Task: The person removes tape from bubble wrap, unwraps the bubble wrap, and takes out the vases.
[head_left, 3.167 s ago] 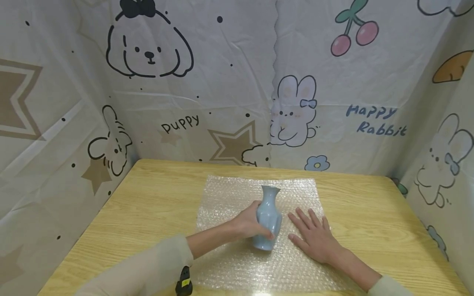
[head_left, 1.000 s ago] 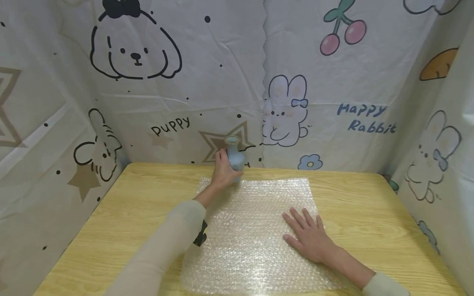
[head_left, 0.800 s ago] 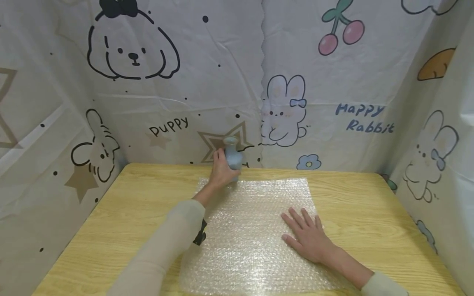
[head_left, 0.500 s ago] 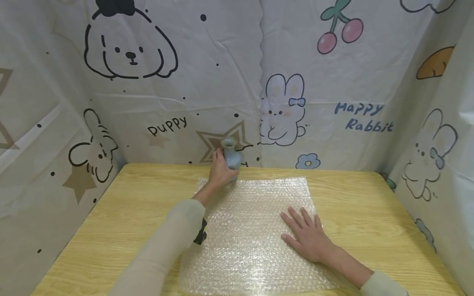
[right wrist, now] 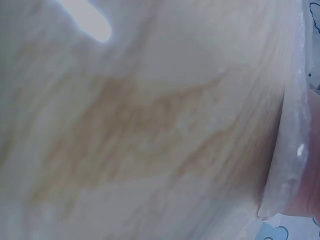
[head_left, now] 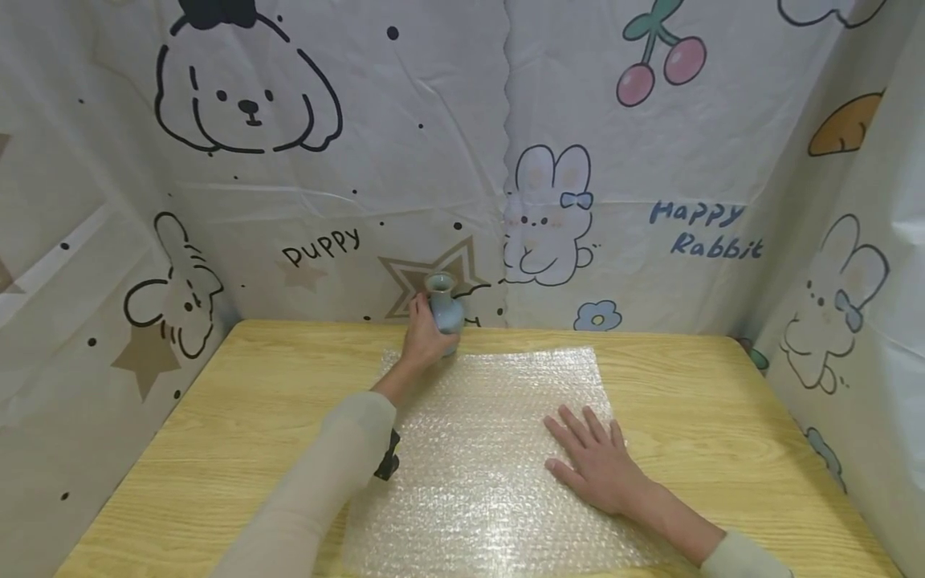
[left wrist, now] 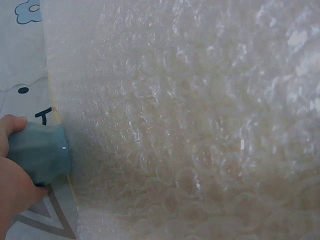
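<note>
A pale blue vase (head_left: pixel 448 315) is at the table's far side, by the back edge of a sheet of bubble wrap (head_left: pixel 491 457). My left hand (head_left: pixel 425 337) grips it from the left, fingers behind and thumb across the near side. The vase leans toward me, so its mouth shows. In the left wrist view the thumb and fingers curl round the vase (left wrist: pixel 42 152), beyond the bubble wrap (left wrist: pixel 185 110). My right hand (head_left: pixel 600 466) lies flat, fingers spread, on the sheet's right part. The right wrist view shows the sheet's edge (right wrist: pixel 292 150) close up beside the hand.
The wood-grain table (head_left: pixel 723 433) extends past the bubble wrap on both sides. A white cloth (head_left: pixel 390 168) printed with cartoon animals hangs behind and along both sides. A black strap-like piece (head_left: pixel 388 457) sits under the left sleeve.
My left hand has carried the vase from the middle of the bubble wrap to its far edge. Lately the vase has tipped slightly toward me. My right hand has stayed on the sheet.
</note>
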`<state>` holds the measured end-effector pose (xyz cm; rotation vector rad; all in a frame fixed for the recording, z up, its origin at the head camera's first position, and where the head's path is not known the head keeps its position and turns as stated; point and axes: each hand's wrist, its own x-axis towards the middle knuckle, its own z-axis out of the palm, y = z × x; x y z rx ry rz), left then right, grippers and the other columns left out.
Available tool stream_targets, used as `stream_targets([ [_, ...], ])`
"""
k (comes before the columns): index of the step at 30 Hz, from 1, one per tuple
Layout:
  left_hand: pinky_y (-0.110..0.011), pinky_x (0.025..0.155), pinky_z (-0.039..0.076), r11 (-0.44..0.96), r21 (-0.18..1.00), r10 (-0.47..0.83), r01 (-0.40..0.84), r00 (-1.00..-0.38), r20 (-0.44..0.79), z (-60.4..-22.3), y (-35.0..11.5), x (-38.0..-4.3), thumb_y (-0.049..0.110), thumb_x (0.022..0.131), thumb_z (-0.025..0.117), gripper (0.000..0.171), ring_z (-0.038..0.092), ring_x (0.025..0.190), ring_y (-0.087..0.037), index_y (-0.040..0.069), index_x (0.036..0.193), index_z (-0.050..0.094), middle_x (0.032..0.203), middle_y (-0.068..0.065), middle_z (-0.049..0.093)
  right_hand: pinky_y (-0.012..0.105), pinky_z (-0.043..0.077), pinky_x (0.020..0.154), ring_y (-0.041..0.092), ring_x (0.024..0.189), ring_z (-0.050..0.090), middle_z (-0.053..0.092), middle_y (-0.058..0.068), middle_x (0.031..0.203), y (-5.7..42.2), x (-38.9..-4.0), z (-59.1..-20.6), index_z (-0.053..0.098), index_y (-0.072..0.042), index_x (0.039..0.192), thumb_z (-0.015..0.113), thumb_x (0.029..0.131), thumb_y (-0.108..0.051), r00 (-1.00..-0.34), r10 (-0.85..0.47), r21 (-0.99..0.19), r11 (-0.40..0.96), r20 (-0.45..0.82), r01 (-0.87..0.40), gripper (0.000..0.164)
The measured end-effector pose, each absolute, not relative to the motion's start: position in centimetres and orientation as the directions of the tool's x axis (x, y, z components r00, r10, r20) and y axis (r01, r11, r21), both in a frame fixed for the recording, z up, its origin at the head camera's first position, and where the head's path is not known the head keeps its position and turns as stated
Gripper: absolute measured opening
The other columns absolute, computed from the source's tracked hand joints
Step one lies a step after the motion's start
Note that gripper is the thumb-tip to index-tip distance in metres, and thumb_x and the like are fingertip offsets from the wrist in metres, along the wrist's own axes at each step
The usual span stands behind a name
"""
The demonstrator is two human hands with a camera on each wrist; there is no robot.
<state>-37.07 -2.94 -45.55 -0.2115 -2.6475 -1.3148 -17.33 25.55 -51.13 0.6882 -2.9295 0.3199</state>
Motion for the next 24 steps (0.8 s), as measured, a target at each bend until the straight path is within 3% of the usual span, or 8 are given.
stream_targets([
  [24, -0.048, 0.098, 0.038, 0.645, 0.740, 0.067, 0.190, -0.979, 0.193, -45.76, -2.92, -37.64, 0.016, 0.070, 0.080, 0.100, 0.037, 0.121, -0.037, 0.006, 0.142, 0.012, 0.136, -0.018, 0.023, 0.072, 0.013, 0.095, 0.041, 0.134, 0.014, 0.021, 0.009, 0.150, 25.59, -17.38, -51.44, 0.029, -0.021, 0.146, 0.040, 0.094, -0.051, -0.889, -0.426, -0.170, 0.876, 0.171, -0.452, 0.061],
])
